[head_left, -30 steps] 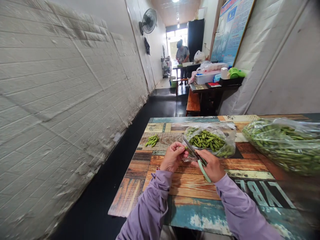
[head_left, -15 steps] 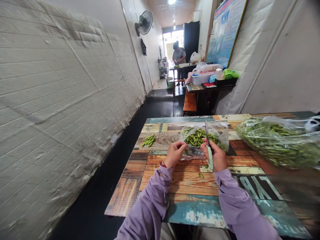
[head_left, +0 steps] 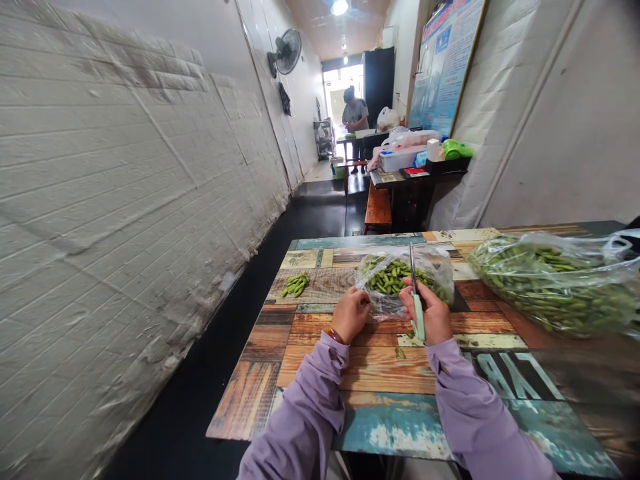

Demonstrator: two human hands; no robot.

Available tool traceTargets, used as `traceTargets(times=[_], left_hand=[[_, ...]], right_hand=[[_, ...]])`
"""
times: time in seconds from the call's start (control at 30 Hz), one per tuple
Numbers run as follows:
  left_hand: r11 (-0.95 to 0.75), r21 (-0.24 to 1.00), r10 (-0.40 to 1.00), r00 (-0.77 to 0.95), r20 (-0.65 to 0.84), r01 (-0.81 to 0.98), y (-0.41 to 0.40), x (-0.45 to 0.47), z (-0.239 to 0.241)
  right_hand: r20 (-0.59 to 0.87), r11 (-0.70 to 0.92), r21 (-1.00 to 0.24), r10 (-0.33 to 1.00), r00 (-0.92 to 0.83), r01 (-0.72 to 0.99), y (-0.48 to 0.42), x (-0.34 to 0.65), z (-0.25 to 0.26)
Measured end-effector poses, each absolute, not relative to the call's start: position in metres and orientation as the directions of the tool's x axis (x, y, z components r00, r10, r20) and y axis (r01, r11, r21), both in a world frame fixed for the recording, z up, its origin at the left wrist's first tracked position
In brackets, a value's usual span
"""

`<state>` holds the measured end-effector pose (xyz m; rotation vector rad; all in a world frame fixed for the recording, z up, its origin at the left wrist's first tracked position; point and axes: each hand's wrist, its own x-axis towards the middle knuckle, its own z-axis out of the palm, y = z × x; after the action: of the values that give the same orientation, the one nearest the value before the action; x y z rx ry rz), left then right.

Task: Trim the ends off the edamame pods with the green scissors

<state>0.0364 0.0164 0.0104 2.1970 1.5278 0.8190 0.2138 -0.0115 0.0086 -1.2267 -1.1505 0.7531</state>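
Observation:
My right hand (head_left: 434,316) grips a pair of scissors (head_left: 418,315) with pale green handles, blades pointing away from me. Beyond the hands lies a clear plastic bag (head_left: 445,267), spread open, with green edamame pods (head_left: 393,275) in it. At the bag's near left edge is my left hand (head_left: 351,313), its fingers pinched together. Whatever they hold, if anything, is hidden. A small pile of pods (head_left: 296,285) rests on the table to the left. Green scraps (head_left: 400,352) lie on the wood between my forearms.
A large clear bag of pods (head_left: 555,287) takes up the right of the patchwork wood table (head_left: 380,373). Farther off, a side table with a plastic box (head_left: 397,160) and an orange bench (head_left: 379,205) stand. A person (head_left: 355,117) works at the back. A brick-pattern wall runs along the left.
My left hand has turned and dropped slightly toward the bag's near edge. The right hand keeps the scissors in about the same place. The view has shifted a little.

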Motion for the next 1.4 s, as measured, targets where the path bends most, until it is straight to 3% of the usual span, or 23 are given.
traceTargets(times=[0.13,0.37,0.5,0.6,0.8,0.9,1.03,1.17,1.27,1.4], left_hand=[[-0.488,0.668,0.872,0.343,0.349,0.561,0.020,0.042,0.014],[-0.530,0.661,0.828,0.492,0.269,0.531,0.034,0.073,0.022],[-0.473,0.692,0.881,0.277,0.385,0.545,0.047,0.086,0.022],[-0.386,0.679,0.914,0.158,0.374,0.625,0.053,0.095,0.015],[-0.285,0.532,0.951,0.166,0.262,0.798,0.053,0.100,0.009],[-0.329,0.547,0.938,0.198,0.285,0.770,0.054,0.088,0.008],[-0.349,0.769,0.935,0.148,0.321,0.535,0.054,0.065,0.005],[-0.104,0.989,0.994,0.041,0.100,0.101,0.042,0.045,0.007],[0.087,0.983,0.995,0.070,-0.077,-0.159,0.026,0.036,0.012],[0.190,0.928,0.981,0.108,-0.164,-0.319,0.012,0.030,0.020]], right_hand=[[0.131,0.142,-0.990,0.951,0.281,-0.022,-0.011,0.215,0.011],[0.113,0.144,-0.987,0.939,0.325,-0.072,-0.012,0.215,0.013],[0.127,0.155,-0.986,0.929,0.347,-0.055,-0.013,0.214,0.017],[0.127,0.154,-0.987,0.932,0.339,-0.055,-0.012,0.214,0.016],[0.147,0.182,-0.980,0.927,0.344,-0.074,-0.011,0.213,0.014],[0.143,0.181,-0.980,0.930,0.340,-0.084,-0.011,0.213,0.016],[0.132,0.178,-0.977,0.938,0.320,-0.120,-0.012,0.213,0.016],[0.117,0.165,-0.977,0.945,0.304,-0.137,-0.013,0.212,0.014],[0.115,0.153,-0.982,0.947,0.300,-0.106,-0.014,0.212,0.013],[0.123,0.140,-0.989,0.962,0.242,-0.054,-0.013,0.210,0.008]])
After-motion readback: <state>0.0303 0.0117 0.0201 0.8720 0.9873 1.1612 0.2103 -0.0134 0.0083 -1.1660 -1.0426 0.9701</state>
